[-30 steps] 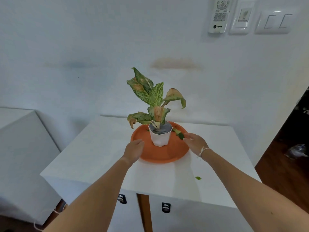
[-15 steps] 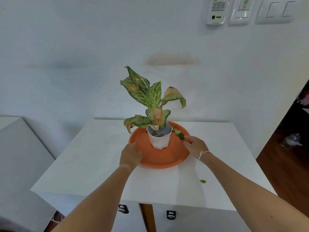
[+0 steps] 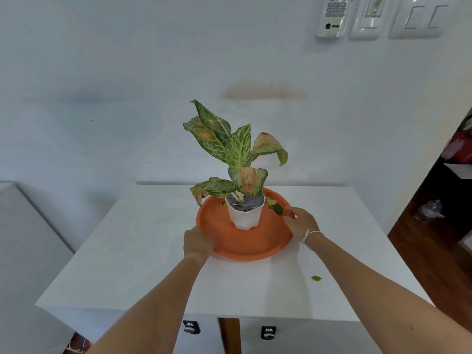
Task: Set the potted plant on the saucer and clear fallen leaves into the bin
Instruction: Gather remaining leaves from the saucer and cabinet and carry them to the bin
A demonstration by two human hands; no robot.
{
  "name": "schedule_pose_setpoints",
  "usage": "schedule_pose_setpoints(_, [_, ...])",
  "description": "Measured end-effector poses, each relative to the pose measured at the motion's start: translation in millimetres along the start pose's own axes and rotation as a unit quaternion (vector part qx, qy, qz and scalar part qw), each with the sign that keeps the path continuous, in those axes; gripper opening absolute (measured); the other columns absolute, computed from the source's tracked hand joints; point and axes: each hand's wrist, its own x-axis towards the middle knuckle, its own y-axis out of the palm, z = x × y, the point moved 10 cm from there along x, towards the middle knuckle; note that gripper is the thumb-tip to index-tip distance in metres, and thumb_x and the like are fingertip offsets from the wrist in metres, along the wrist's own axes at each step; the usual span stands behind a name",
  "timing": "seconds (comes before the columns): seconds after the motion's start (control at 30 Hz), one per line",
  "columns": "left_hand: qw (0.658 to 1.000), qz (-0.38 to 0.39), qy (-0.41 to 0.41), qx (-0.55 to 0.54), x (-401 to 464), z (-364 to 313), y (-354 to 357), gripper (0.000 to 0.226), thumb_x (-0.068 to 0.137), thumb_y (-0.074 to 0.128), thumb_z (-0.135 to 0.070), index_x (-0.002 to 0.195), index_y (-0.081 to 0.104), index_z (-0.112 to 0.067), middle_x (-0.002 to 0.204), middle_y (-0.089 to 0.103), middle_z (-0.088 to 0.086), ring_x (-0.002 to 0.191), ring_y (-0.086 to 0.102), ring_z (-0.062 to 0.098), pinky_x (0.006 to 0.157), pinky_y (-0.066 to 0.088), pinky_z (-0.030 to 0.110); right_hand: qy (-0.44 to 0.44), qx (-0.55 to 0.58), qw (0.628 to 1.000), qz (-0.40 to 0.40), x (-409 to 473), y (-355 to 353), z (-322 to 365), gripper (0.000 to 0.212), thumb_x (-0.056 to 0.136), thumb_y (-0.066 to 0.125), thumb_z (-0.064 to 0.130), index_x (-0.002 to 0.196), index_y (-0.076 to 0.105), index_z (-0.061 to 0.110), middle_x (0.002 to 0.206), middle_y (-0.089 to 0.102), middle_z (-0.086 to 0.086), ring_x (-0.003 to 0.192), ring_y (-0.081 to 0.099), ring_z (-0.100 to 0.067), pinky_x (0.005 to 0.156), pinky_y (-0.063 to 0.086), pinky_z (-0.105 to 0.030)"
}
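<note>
The potted plant [image 3: 245, 213], a white pot with spotted green and browning leaves, stands upright in the orange saucer [image 3: 245, 244] on the white table [image 3: 132, 251]. My left hand [image 3: 198, 242] grips the saucer's near left rim. My right hand [image 3: 301, 222] holds the right rim, fingers over the edge. A few small green fallen leaves [image 3: 274, 205] lie inside the saucer behind the pot, just beyond my right fingers. One more fallen leaf [image 3: 316, 278] lies on the table to the front right. No bin is in view.
The table stands against a white wall that carries a remote holder [image 3: 332, 16] and switches [image 3: 419, 19]. A white cabinet [image 3: 23, 241] is to the left. Dark wooden floor [image 3: 434, 241] shows to the right of the table.
My left hand moved from above the saucer's inside down onto its near left rim. My right hand stayed at the right rim. The view shifted slightly closer and lower.
</note>
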Motion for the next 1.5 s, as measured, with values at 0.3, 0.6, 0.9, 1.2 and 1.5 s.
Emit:
schedule_pose_setpoints(0.3, [1.000, 0.008, 0.005, -0.029, 19.6, 0.8, 0.1, 0.037, 0.084, 0.037, -0.002, 0.114, 0.058, 0.003, 0.117, 0.062, 0.022, 0.106, 0.058, 0.037, 0.083, 0.046, 0.035, 0.068, 0.096, 0.993, -0.025, 4.9, -8.8, -20.0, 0.047, 0.086, 0.050, 0.011, 0.133, 0.052, 0.011, 0.133, 0.056, -0.011, 0.121, 0.053, -0.030, 0.106, 0.043, -0.040])
schedule_pose_setpoints(0.6, [0.997, 0.040, 0.042, -0.055, 39.9, -7.9, 0.1, 0.040, 0.082, 0.035, 0.002, 0.114, 0.058, -0.001, 0.116, 0.062, 0.022, 0.098, 0.056, 0.034, 0.084, 0.044, 0.036, 0.121, 0.170, 0.977, -0.038, 13.5, -7.5, -44.8, 0.050, 0.081, 0.058, 0.015, 0.130, 0.055, 0.008, 0.129, 0.060, -0.016, 0.112, 0.057, -0.032, 0.101, 0.047, -0.043])
schedule_pose_setpoints(0.9, [0.995, 0.039, 0.038, -0.078, 34.2, -11.5, -0.3, 0.057, 0.088, 0.037, 0.000, 0.144, 0.035, -0.007, 0.145, 0.045, 0.016, 0.134, 0.040, 0.035, 0.113, 0.032, 0.041, 0.145, 0.109, 0.982, -0.060, 14.6, -9.6, -47.1, 0.015, 0.080, 0.050, 0.004, 0.071, 0.062, 0.002, 0.075, 0.060, -0.015, 0.072, 0.052, -0.029, 0.067, 0.045, -0.032])
schedule_pose_setpoints(1.2, [0.994, 0.019, 0.012, -0.106, 23.0, -10.2, 1.4, 0.049, 0.090, 0.038, -0.005, 0.138, 0.041, -0.006, 0.137, 0.052, 0.017, 0.125, 0.048, 0.036, 0.106, 0.039, 0.043, 0.197, 0.168, 0.962, -0.090, 10.5, 1.2, -54.6, 0.027, 0.082, 0.048, 0.003, 0.055, 0.045, 0.006, 0.058, 0.046, -0.009, 0.057, 0.045, -0.024, 0.054, 0.038, -0.029])
schedule_pose_setpoints(1.5, [0.978, -0.013, -0.055, -0.201, 5.8, -0.2, 13.2, 0.065, 0.083, 0.047, -0.001, 0.144, 0.024, -0.004, 0.133, 0.051, 0.022, 0.121, 0.051, 0.040, 0.096, 0.044, 0.043, 0.238, 0.249, 0.939, -0.010, -0.3, 39.1, -58.9, 0.017, 0.077, 0.054, 0.000, 0.089, 0.065, -0.006, 0.083, 0.067, -0.018, 0.073, 0.063, -0.034, 0.083, 0.056, -0.054])
